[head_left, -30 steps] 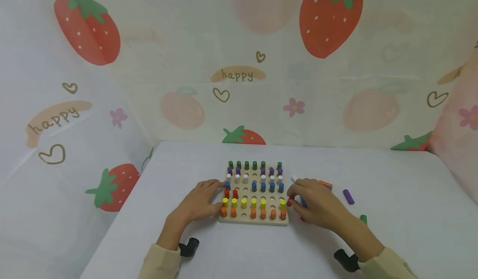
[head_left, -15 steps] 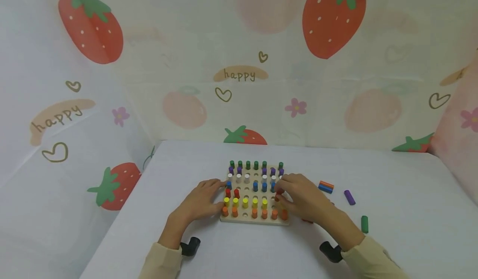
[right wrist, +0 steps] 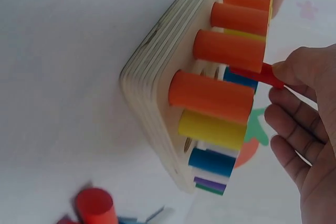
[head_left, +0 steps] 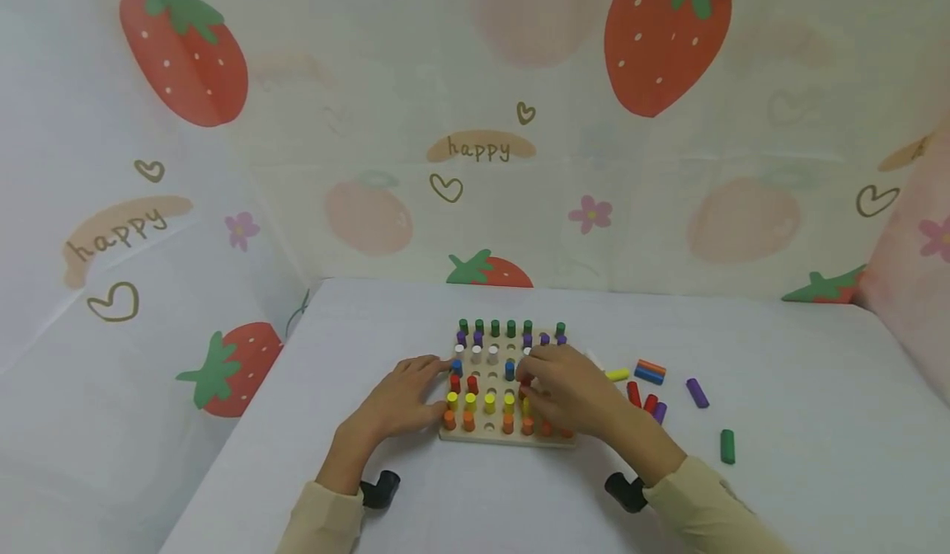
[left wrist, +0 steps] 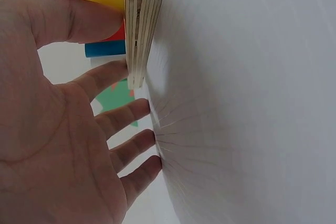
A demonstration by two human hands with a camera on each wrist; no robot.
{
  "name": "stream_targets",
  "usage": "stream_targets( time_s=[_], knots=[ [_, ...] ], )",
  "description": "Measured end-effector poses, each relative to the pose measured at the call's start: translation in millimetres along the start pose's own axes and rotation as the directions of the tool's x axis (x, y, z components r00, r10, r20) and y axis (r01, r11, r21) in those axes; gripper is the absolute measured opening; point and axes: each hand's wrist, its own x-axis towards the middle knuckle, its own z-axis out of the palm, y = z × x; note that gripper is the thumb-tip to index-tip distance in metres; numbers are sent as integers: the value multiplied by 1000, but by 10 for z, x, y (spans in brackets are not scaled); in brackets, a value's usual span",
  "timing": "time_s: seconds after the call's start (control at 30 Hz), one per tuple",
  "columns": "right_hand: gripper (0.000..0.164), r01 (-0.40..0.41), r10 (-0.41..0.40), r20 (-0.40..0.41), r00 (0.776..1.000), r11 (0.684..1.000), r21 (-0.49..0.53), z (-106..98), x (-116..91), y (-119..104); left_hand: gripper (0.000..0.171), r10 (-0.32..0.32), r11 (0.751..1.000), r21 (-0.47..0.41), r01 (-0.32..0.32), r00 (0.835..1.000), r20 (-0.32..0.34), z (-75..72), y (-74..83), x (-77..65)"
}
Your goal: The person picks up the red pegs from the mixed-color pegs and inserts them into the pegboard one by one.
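A wooden pegboard (head_left: 508,442) on the table carries rows of green, purple, white, blue, red, yellow and orange pegs, with some bare holes between them. My left hand (head_left: 393,401) is at the board's left edge, its thumb and index fingertips against the side; the other fingers spread down to the table in the left wrist view. Over the right half of the board, my right hand (head_left: 567,389) pinches a red peg (right wrist: 270,75) between thumb and index finger. The peg's lower end is behind an orange peg (right wrist: 228,51) in the right wrist view.
Right of the board lie loose pegs: a yellow peg (head_left: 617,374), an orange peg (head_left: 651,366) against a blue peg (head_left: 649,377), red pegs (head_left: 634,395), a purple peg (head_left: 697,392) and a green peg (head_left: 727,446). A strawberry-print cloth (head_left: 356,125) hangs behind the table.
My right hand has moved left with the red peg, from beside the board to over its right half. Loose pegs it covered now show. My left hand stays at the board's edge.
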Motion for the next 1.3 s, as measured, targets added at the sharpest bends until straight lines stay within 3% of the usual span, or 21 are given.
stream_targets(
  time_s=[0.43,0.77,1.03,1.3],
  knots=[
    [11,50,-51,18,999,998,39,94,218,-93,66,3,1000,1,-3,1000,-5,-7,3,8],
    [12,-15,10,110,994,999,43,85,366,-193,66,-3,1000,-1,3,1000,-1,14,-15,19],
    [13,-2,-5,111,994,998,57,107,371,-175,66,9,1000,-11,-9,1000,3,43,-14,20],
    [13,42,-51,103,993,996,83,109,408,-199,67,-3,1000,-11,3,1000,9,-23,-1,-1]
  ],
)
